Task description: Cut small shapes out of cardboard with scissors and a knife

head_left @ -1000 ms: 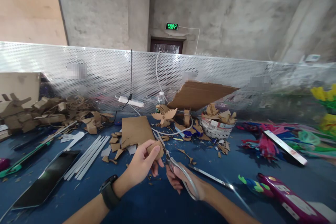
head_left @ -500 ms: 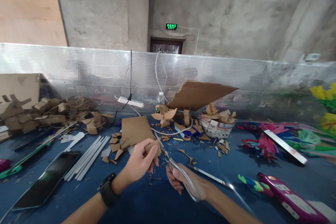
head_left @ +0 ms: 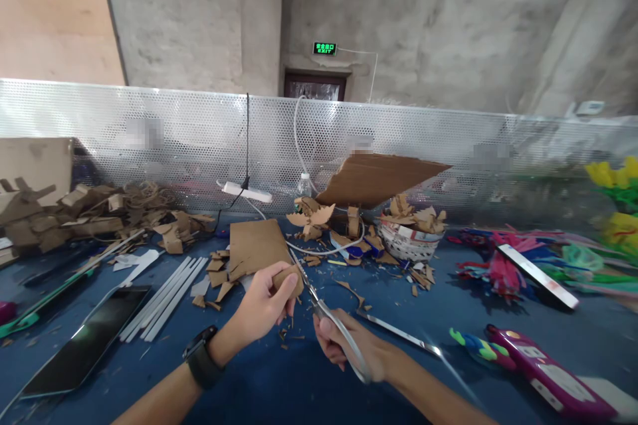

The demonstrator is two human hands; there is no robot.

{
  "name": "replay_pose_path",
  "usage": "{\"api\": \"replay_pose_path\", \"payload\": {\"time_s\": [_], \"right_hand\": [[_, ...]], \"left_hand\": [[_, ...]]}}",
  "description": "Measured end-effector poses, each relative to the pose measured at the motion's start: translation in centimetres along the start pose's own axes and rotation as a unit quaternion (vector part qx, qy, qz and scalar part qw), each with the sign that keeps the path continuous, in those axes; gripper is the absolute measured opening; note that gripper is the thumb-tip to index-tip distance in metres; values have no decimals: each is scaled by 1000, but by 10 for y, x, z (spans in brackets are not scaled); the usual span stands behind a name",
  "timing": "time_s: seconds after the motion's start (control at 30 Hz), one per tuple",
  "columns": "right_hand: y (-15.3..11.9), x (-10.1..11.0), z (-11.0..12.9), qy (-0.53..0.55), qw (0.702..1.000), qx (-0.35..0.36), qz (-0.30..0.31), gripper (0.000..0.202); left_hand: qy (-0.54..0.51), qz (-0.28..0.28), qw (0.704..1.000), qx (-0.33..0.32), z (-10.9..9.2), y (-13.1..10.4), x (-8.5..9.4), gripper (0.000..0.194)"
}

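A small brown cardboard piece [head_left: 288, 277] is pinched between the thumb and fingers of my left hand [head_left: 264, 302], which has a dark watch at the wrist. My right hand [head_left: 349, 342] is closed round the handles of grey metal scissors [head_left: 333, 320]. The scissor blades point up and to the left, at the right edge of the cardboard piece. Just behind my left hand a flat cardboard sheet [head_left: 258, 247] lies on the blue table [head_left: 279, 385].
Cardboard scraps [head_left: 172, 232] lie at the back left, near white sticks [head_left: 164, 299] and a black tablet [head_left: 87, 339]. A basket of scraps [head_left: 411, 240], a thin metal blade [head_left: 401, 334] and a purple device [head_left: 553, 372] are on the right.
The scissors look more closed, their handles nearer together in my right hand. My left hand keeps its pinch on the cardboard. The whole view has shifted slightly.
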State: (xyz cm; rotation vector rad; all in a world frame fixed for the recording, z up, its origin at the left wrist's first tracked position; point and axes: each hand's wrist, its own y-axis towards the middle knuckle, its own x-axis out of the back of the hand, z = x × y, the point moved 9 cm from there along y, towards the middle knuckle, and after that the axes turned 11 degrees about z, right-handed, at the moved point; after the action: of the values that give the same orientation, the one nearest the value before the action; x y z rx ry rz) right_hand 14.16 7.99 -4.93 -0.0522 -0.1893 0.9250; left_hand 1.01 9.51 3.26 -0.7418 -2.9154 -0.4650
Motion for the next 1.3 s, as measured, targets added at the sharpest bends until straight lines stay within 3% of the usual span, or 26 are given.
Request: {"api": "replay_pose_path", "payload": {"time_s": [0.3, 0.5, 0.77, 0.97, 1.3], "right_hand": [[2, -7, 6, -50, 997, 8, -66, 76], [5, 7, -9, 0, 995, 8, -101, 76], [4, 13, -5, 50, 996, 47, -65, 72], [0, 9, 6, 2, 998, 52, -45, 71], [0, 5, 9, -5, 997, 72, -24, 70]], "left_hand": [[-9, 0, 1000, -7, 3, 2, 1, 51], [-54, -5, 999, 6, 10, 5, 1, 54], [-35, -82, 996, -30, 4, 5, 17, 54], [-83, -74, 994, -13, 14, 8, 18, 52], [-68, -55, 996, -31, 3, 4, 12, 48]]}}
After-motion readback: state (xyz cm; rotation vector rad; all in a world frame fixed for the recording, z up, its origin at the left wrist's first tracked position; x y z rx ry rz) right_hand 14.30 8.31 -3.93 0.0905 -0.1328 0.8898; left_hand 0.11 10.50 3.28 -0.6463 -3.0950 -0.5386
